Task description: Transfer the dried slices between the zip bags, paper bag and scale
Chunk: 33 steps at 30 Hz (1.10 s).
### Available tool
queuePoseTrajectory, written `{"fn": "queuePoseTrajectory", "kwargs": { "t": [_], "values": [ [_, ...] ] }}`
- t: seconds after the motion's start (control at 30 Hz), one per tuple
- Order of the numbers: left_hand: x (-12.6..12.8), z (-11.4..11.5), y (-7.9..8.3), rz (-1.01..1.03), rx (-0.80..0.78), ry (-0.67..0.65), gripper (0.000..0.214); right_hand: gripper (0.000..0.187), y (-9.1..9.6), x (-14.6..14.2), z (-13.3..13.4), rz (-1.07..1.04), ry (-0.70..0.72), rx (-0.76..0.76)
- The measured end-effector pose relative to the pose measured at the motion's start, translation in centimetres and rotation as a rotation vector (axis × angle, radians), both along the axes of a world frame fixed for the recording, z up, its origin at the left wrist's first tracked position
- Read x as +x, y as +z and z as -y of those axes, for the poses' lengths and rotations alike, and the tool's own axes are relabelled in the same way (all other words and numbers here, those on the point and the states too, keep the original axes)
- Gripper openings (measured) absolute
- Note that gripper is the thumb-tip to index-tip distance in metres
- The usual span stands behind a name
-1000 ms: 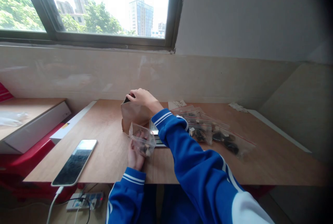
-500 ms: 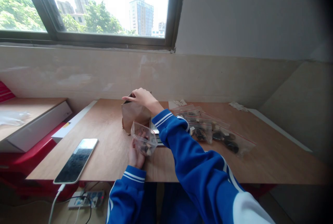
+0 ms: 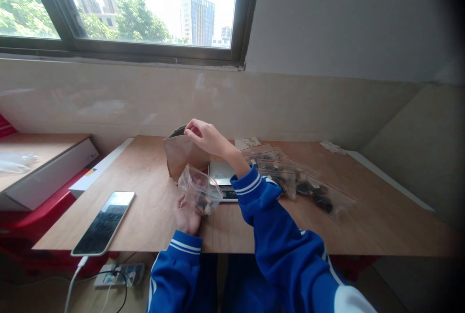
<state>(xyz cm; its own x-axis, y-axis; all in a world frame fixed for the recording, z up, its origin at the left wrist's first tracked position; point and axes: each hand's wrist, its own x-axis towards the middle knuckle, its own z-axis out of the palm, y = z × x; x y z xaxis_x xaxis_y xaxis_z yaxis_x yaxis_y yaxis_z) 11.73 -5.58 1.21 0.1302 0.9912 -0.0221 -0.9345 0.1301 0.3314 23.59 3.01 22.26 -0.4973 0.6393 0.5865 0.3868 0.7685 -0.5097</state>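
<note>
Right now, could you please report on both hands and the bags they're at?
Left hand holding clear bag, small items inside. Right hand, curled, at mouth of brown paper bag. Right sleeve partly covering scale.

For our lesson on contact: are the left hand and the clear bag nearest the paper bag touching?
Touching. The head view shows the left hand cupped against the clear bag, holding it up.

Left hand (image 3: 187, 218) holds a clear bag (image 3: 202, 195); at its 12 o'clock, right hand (image 3: 208, 137) overlaps a paper bag (image 3: 182, 154).
</note>
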Motion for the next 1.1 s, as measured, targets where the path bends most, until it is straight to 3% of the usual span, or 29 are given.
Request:
{"fn": "queuePoseTrajectory", "kwargs": {
  "t": [0.13, 0.2, 0.3, 0.4, 0.53, 0.67, 0.8, 1.1],
  "values": [
    [0.2, 0.2, 0.6, -0.002, 0.035, -0.013, 0.055, 0.019, -2.3, 2.4, 1.5, 0.292, 0.119, -0.467],
    [0.4, 0.3, 0.8, -0.036, 0.035, -0.01, 0.056, 0.019, -4.1, 2.7, 1.6, 0.485, 0.189, -0.555],
    [0.6, 0.3, 0.7, -0.113, -0.009, 0.008, 0.054, 0.015, -6.5, 2.3, 1.5, 0.585, 0.219, -0.462],
    [0.8, 0.5, 0.9, -0.15, -0.046, 0.036, 0.053, 0.017, -7.8, 1.8, 1.4, 0.437, 0.275, -0.448],
    [1.3, 0.7, 1.7, -0.139, 0.006, 0.06, 0.052, 0.03, -8.0, 2.1, 0.8, 0.129, 0.428, -0.511],
    [1.8, 0.7, 2.0, -0.232, 0.033, 0.01, 0.047, 0.034, -8.1, 2.8, 0.2, -0.033, 0.355, -0.506],
    [1.9, 0.7, 1.7, -0.274, 0.029, -0.008, 0.049, 0.033, -8.7, 3.5, 0.0, 0.091, 0.322, -0.571],
    [1.4, 0.5, 1.7, -0.148, -0.005, 0.043, 0.039, 0.032, -8.9, 4.9, -0.1, 0.221, 0.453, -0.638]
  ]
}}
